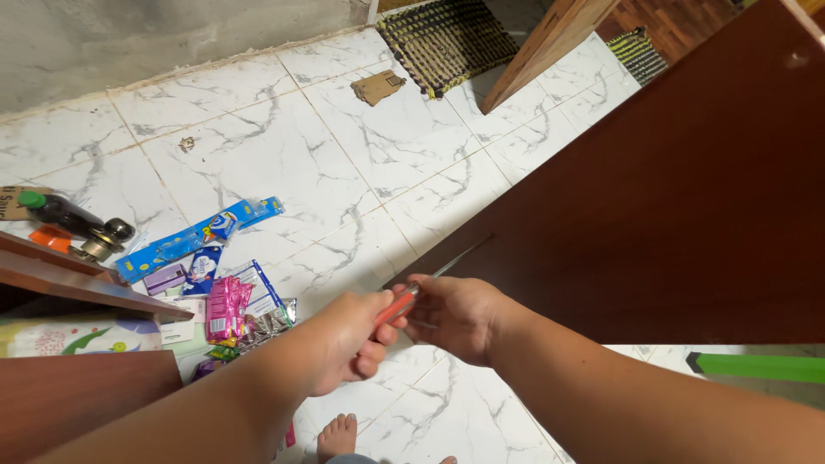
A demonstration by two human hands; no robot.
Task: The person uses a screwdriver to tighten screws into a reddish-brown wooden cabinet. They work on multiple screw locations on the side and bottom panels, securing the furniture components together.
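Fingers of 2 hands, left hand and right hand, clenched on 1 red-handled screwdriver, beside 1 brown wooden panel.

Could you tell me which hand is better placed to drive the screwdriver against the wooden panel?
Probably the left hand: it wraps the screwdriver by its red handle, while the right hand only steadies the shaft beside the dark wooden panel.

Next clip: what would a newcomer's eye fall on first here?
First the two hands meeting at centre: the left hand grips the red handle of a screwdriver while the right hand steadies its shaft against the edge of a large dark brown wooden panel on the right. Next, the bright snack wrappers scattered on the white marble-patterned floor at left.
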